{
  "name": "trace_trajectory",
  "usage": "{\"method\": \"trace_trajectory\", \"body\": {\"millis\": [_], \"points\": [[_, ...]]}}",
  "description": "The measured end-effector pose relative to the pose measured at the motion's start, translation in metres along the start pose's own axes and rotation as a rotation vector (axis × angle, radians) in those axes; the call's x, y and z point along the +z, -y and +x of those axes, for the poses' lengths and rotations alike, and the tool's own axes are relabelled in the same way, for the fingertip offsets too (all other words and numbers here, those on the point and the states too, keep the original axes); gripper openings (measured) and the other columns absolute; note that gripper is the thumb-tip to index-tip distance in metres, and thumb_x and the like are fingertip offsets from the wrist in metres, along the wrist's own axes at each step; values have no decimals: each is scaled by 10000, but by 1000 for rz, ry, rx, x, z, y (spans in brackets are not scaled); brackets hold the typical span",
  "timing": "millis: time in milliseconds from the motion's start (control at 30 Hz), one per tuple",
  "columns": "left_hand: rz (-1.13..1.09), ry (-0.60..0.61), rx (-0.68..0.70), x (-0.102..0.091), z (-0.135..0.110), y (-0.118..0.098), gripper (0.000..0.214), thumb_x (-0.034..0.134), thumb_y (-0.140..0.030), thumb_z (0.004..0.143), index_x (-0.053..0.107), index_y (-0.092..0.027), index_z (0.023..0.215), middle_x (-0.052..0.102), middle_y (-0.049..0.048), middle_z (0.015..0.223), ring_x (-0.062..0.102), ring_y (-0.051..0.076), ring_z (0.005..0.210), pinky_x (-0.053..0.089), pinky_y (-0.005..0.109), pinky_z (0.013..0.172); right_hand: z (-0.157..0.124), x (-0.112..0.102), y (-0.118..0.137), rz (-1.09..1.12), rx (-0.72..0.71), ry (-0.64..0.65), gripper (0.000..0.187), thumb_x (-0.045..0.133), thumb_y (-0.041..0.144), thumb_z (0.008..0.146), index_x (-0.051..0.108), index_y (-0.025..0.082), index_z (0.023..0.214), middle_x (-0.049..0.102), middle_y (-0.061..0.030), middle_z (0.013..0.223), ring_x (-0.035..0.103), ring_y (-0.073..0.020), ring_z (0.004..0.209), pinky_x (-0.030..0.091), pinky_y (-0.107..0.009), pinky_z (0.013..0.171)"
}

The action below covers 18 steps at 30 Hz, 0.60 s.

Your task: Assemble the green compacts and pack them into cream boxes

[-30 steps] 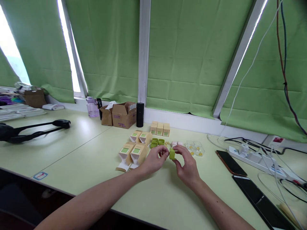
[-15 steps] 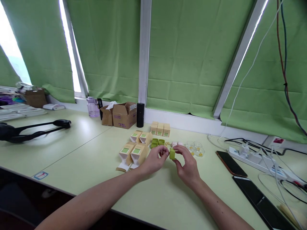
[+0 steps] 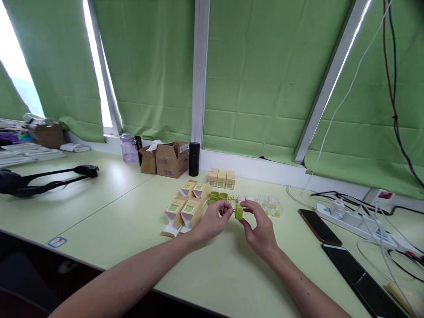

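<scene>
Between the thumb and fingers of my right hand (image 3: 263,232) is a small green cube-shaped piece (image 3: 239,212), held just above the table. My left hand (image 3: 215,217) is pinched at the cube's left side, on a tiny gold-coloured part (image 3: 234,211) mostly covered by the fingertips. Behind the hands lie several green square cups (image 3: 218,195), small gold-coloured bits (image 3: 231,198), pale pinkish-white pieces (image 3: 244,198) and clear rounded covers (image 3: 273,206) with yellow inside. To the left of my left hand, several open-flapped kraft boxes (image 3: 175,207) lie on the table.
Three upright kraft boxes (image 3: 221,178) stand farther back. Beside the wall are a black cylinder (image 3: 194,159), an open cardboard carton (image 3: 170,160) and a purple bottle (image 3: 128,148). A phone (image 3: 319,226), a tablet (image 3: 361,278) and a cabled power strip (image 3: 357,221) occupy the right side.
The green cube has turned slightly and shifted a little right with my right hand. A small gap with the gold-coloured part now shows between it and my left fingertips.
</scene>
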<state>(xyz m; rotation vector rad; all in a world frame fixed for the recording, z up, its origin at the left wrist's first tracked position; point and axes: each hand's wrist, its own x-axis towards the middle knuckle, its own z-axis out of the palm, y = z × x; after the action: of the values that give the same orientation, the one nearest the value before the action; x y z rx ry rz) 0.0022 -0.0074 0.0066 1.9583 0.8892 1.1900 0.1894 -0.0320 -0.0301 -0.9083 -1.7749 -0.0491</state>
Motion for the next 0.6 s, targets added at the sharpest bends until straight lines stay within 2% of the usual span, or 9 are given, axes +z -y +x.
{"method": "trace_trajectory", "body": {"millis": [167, 500, 600], "points": [[-4, -27, -8, -1, 1, 2, 223, 556, -389, 929, 585, -197, 819, 617, 17, 792, 569, 165, 759, 467, 282, 696, 2, -1, 1, 5, -7, -14, 420, 554, 111, 901, 561, 253, 1297, 658, -117, 1295, 651, -284, 1170, 636, -492, 905], [-70, -46, -34, -2, 2, 7, 216, 593, -370, 911, 610, -179, 811, 616, 7, 758, 557, 150, 712, 455, 283, 688, 2, -2, 0, 8, 8, -12, 432, 558, 113, 900, 558, 252, 1309, 648, -113, 1301, 638, -280, 1162, 633, -493, 904], [-74, -57, -54, -3, 3, 11, 223, 585, -377, 923, 643, -171, 864, 624, 9, 733, 572, 158, 705, 469, 291, 688, 3, -3, -1, 0, 7, -22, 432, 557, 114, 898, 561, 250, 1309, 647, -118, 1292, 630, -291, 1175, 635, -496, 896]]}}
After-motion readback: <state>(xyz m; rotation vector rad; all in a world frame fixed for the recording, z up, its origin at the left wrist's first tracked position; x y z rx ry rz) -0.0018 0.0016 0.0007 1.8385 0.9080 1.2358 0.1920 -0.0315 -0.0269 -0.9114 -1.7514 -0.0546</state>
